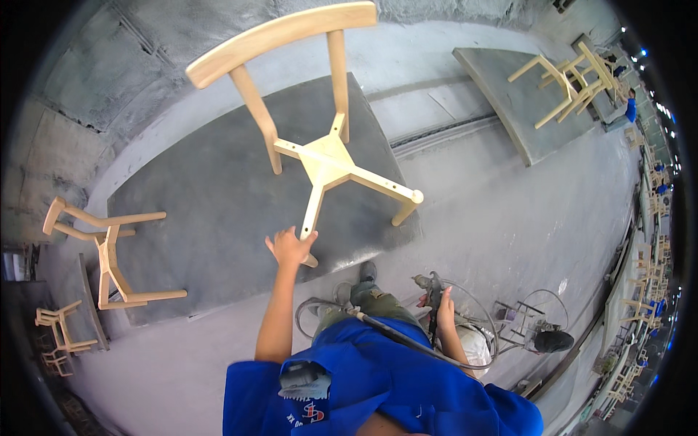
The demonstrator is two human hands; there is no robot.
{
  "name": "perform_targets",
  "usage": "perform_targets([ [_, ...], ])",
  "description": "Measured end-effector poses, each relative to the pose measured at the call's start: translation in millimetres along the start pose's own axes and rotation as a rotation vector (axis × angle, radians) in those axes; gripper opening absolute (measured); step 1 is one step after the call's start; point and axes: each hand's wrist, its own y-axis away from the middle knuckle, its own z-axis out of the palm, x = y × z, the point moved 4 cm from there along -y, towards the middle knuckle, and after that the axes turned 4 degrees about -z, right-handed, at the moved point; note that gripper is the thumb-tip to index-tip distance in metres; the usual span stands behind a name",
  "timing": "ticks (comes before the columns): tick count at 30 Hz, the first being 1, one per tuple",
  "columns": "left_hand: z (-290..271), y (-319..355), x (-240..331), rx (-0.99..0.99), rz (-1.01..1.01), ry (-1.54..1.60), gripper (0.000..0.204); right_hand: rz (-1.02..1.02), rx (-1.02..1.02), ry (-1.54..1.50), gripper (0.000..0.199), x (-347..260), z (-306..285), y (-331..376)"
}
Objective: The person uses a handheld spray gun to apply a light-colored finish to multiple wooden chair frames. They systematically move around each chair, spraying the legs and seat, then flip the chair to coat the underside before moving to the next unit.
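Note:
A pale wooden chair frame without a seat pad stands upright on a dark grey platform in front of me. Its curved backrest is at the far side, and crossed rails join the legs. My left hand grips the near corner of the frame, where a rail meets a leg, with the thumb and fingers spread around the wood. At my right side, low by my hip, my right hand is wrapped around a spray gun, its nozzle turned toward the platform. A hose runs across my front.
The grey platform carries a second chair frame lying on its side at the left. Another platform at the far right holds more frames. A wheeled metal stand is on the floor right of me. A person in blue is far off.

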Motion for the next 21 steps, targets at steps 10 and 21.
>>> perform_targets([
  [10, 0, -12, 20, -0.560, 0.018, -0.057, 0.062, 0.013, -0.058, 0.013, 0.079, 14, -35, -36],
  [21, -111, -22, 59, -0.250, -0.115, 0.120, 0.081, 0.032, 0.233, -0.095, 0.074, 22, 37, -200],
])
